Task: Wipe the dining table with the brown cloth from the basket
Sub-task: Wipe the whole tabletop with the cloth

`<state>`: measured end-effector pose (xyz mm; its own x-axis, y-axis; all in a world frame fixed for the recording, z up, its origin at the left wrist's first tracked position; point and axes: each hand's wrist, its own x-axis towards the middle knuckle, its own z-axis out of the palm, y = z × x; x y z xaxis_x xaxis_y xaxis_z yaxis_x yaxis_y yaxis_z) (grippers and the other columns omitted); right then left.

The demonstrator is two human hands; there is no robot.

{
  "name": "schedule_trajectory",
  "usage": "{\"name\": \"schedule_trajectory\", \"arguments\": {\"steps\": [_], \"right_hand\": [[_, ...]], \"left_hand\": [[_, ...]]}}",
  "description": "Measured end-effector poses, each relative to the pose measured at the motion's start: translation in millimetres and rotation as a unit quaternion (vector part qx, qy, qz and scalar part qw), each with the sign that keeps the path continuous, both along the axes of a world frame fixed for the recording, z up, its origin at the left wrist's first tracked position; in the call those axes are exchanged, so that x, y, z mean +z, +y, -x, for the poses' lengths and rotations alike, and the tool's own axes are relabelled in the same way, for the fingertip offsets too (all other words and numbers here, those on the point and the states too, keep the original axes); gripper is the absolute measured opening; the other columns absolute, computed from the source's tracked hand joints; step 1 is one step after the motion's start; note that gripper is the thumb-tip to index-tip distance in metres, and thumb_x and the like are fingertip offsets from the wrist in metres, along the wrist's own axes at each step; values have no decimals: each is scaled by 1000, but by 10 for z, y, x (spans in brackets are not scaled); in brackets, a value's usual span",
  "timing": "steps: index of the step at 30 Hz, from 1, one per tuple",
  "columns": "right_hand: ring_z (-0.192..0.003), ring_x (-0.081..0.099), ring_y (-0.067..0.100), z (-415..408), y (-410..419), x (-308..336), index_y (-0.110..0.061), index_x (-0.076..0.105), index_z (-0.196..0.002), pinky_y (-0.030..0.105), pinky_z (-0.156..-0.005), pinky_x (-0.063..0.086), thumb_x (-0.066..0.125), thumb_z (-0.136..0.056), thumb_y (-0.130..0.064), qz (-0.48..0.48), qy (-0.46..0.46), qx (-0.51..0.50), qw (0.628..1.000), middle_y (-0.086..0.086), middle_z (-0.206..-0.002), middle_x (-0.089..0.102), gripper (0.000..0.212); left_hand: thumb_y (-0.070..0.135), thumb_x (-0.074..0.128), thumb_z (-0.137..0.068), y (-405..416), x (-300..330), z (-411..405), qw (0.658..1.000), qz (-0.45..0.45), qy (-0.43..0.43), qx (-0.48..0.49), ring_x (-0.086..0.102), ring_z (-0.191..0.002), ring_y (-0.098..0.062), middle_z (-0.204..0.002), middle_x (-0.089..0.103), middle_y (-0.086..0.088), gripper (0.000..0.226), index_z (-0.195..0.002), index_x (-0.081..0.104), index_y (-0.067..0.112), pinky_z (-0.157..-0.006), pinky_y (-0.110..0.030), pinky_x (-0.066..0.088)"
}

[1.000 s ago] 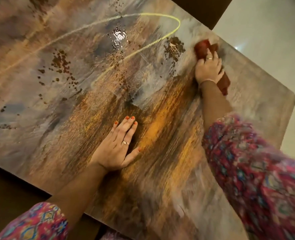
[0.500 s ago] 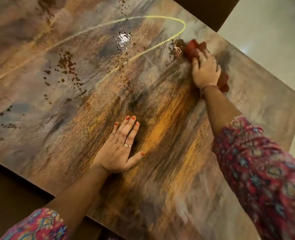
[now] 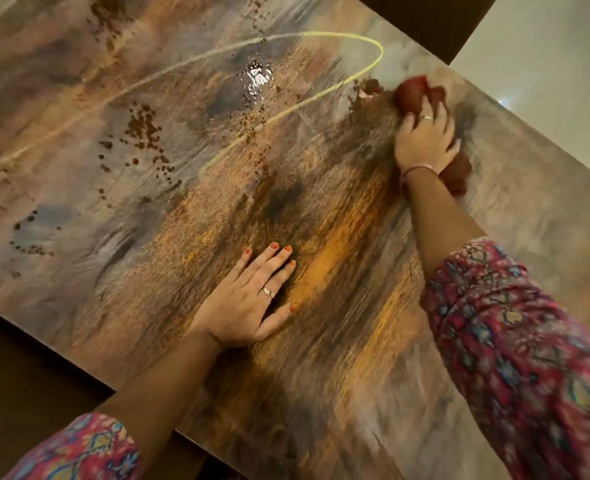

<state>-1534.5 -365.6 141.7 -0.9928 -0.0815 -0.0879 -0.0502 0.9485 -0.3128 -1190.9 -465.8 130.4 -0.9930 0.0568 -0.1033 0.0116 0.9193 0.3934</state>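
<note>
The dining table [image 3: 338, 375] has a glossy top with a painted pattern of brown, orange and grey streaks and a thin yellow loop. My right hand [image 3: 425, 140] presses the brown cloth [image 3: 412, 93] onto the table near its far right edge; the cloth bulges out beyond my fingers and again behind my wrist. It is blurred by motion. My left hand [image 3: 248, 299] lies flat on the table's middle, fingers apart, holding nothing. No basket is in view.
Dark brown specks [image 3: 141, 129] and a shiny wet patch [image 3: 257, 79] mark the table left of the cloth. A dark chair back [image 3: 421, 19] stands beyond the far edge. Pale floor tiles [image 3: 546, 64] lie to the right, dark floor [image 3: 27, 375] at the lower left.
My right hand has pushed the cloth leftward over the dark blotch near the yellow loop, then drawn it back a little. My left hand has stayed flat in place.
</note>
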Motion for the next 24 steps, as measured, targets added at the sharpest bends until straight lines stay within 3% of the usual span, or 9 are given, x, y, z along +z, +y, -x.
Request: {"name": "schedule_trajectory", "arguments": {"steps": [2,4,8,12,14,17,20,22,24], "right_hand": [[-148,14,24,-333,-89,-19,-31,27,-150,54,-118,10,32,-99,-38,-31,19,-30,999,-1,-160,21,52],[-147,19,22,-951,-84,-141,-30,31,-148,53,-117,14,34,-97,-40,-33,54,198,978,-1,-158,27,52],[-145,25,21,-1114,377,-70,-33,35,-146,44,-114,16,34,-95,-42,-58,36,582,810,-3,-156,32,51],[-145,23,24,-89,383,59,-27,38,-147,51,-117,15,37,-96,-35,-22,29,97,995,2,-157,30,51],[-147,15,27,-248,144,88,-27,30,-150,54,-118,9,34,-98,-33,-13,5,-110,994,3,-160,21,52],[-147,19,25,-1124,-277,-42,-28,33,-148,53,-117,11,34,-98,-39,-10,29,176,984,1,-158,26,51],[-144,28,22,-1752,-315,-72,-34,42,-143,48,-115,17,34,-98,-43,-3,31,619,785,-3,-154,36,46],[-144,30,19,-1371,-367,-17,-36,45,-141,42,-115,15,34,-99,-43,-12,17,724,689,-5,-153,38,44],[-145,26,17,-831,-471,-14,-37,45,-141,47,-118,12,34,-99,-42,-25,9,618,786,-7,-154,36,43]], "left_hand": [[50,31,-96,-1,12,7,1000,1,-3,3,18,-143,-27,-151,32,-11,63,-142,39,8,-116,-45,8],[49,33,-95,1,12,0,1000,10,5,7,21,-142,-26,-150,35,-11,62,-141,42,8,-116,-45,12],[48,36,-95,13,8,9,1000,9,10,13,23,-142,-26,-149,37,-11,61,-140,43,8,-116,-45,16],[48,36,-95,15,-2,-1,1000,10,10,13,22,-142,-26,-149,36,-10,60,-140,42,9,-116,-44,15],[48,36,-95,16,-7,6,1000,6,9,16,22,-142,-26,-149,36,-10,60,-140,43,9,-115,-45,16],[48,37,-94,16,-9,12,1000,19,15,19,28,-140,-27,-147,40,-11,60,-139,45,9,-116,-43,15],[47,41,-91,28,-17,9,998,49,20,15,47,-127,-34,-133,54,-17,57,-129,56,7,-113,-42,19],[47,41,-92,20,-25,1,999,45,13,15,43,-131,-31,-138,50,-14,57,-132,53,9,-113,-42,21],[49,39,-94,9,-42,7,999,30,16,16,29,-140,-26,-148,39,-10,60,-140,44,11,-115,-43,23]]}}
